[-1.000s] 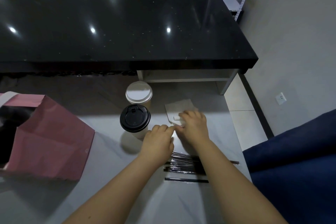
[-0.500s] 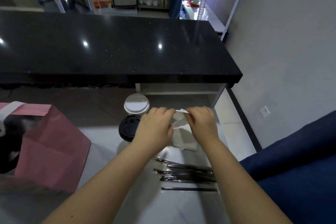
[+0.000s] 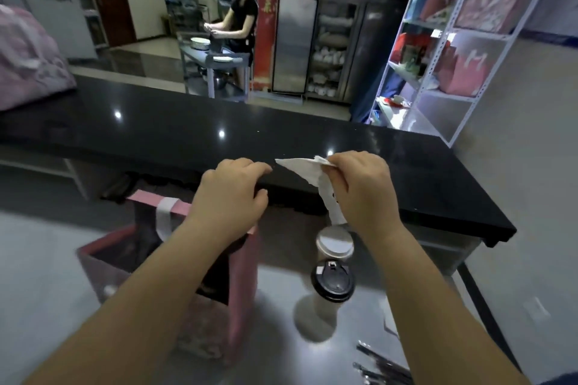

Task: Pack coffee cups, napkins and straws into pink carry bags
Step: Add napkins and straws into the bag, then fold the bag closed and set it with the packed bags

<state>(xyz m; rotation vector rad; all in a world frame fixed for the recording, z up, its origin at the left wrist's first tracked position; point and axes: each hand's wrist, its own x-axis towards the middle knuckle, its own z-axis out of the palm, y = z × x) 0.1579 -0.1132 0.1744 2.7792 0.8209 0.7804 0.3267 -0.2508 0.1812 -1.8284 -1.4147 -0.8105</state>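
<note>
Napkin (image 3: 308, 172) pinched in my right hand (image 3: 362, 187), dangling above the white-lidded cup (image 3: 334, 244); my left hand (image 3: 231, 194) hovers over the pink bag (image 3: 240, 297), fingers curled, gripping nothing.

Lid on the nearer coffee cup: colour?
Black; the nearer cup's lid shows best in the head view.
</note>
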